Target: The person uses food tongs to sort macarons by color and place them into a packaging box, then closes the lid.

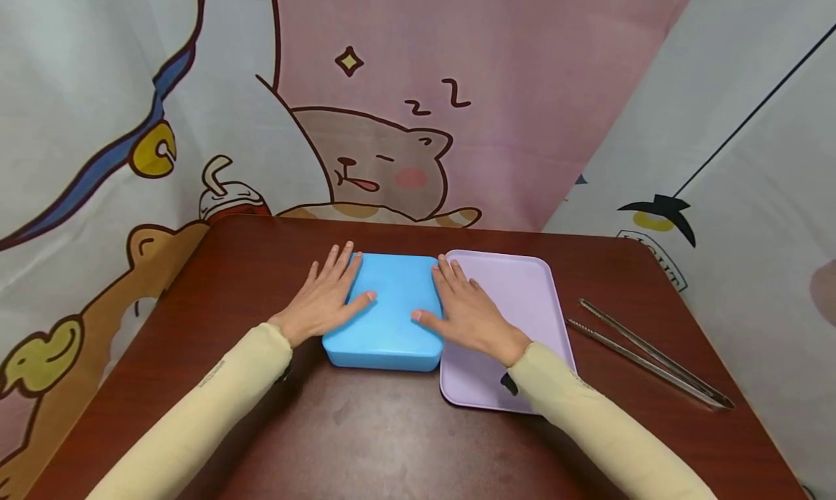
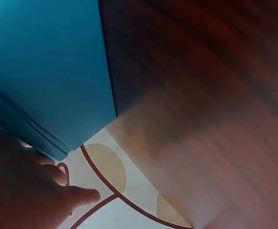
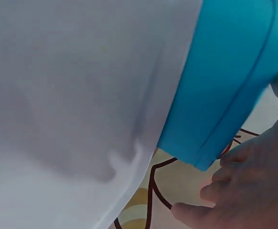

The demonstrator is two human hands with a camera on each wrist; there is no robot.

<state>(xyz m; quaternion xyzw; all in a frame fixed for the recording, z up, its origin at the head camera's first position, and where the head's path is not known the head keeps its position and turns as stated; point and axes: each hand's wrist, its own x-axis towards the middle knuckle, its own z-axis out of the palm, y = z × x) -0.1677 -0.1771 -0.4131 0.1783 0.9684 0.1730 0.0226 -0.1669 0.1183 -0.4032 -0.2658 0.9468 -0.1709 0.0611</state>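
Here the blue box lies on the bench beside a lilac tray. Left hand and right hand rest flat-fingered on its edges, gripping nothing. Probably light, stiff, smooth plastic; best held by both sides.

The blue box looks like moulded plastic, matt and smooth, its lid catching only a soft sheen; the wrist views show the same even, unmarked skin along its side, with a fine seam line where lid meets base. The lilac tray touching its right side is also plastic — satin, smooth, with a rolled rim. The table is dark red-brown wood or wood veneer, polished enough to give dull reflections and faint smudges near its front edge. The tongs near the right edge are bare metal — bright and glossy. Behind the far edge hangs printed cloth, matt and softly creased. Both sleeves are matt, fine-knit fabric.
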